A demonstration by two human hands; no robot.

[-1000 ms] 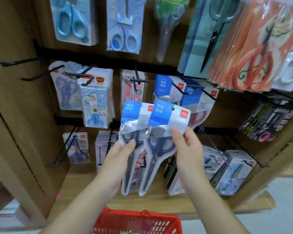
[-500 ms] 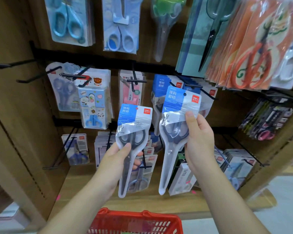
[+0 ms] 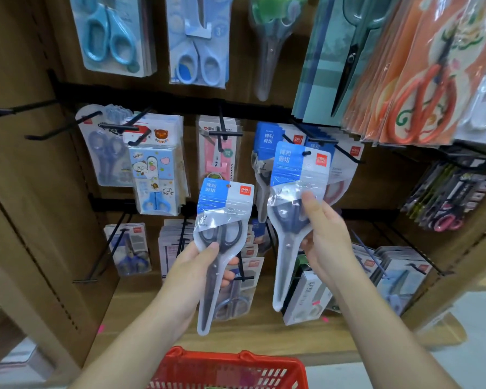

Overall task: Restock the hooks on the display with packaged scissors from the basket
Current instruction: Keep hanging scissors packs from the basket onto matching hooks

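My left hand (image 3: 199,272) grips one packaged pair of scissors (image 3: 222,220), blue-and-white card on top, dark handles, held upright in front of the lower shelf. My right hand (image 3: 324,237) grips a second identical pack (image 3: 295,178), raised higher, its hang hole right at the tip of a black hook (image 3: 306,153). Behind it hang more packs of the same blue-carded scissors (image 3: 267,141). The red basket (image 3: 230,369) sits below at the bottom edge; its contents are mostly out of view.
The wooden display carries many hooks with other scissors: light blue ones (image 3: 110,37) at top left, orange ones (image 3: 421,88) at top right, children's scissors (image 3: 155,178) at middle left. Bare black hooks (image 3: 14,109) stick out at the left.
The two packs were held together at first; my right hand has lifted its pack up and right to the hook with the blue-carded scissors, while my left hand stays low with the other.
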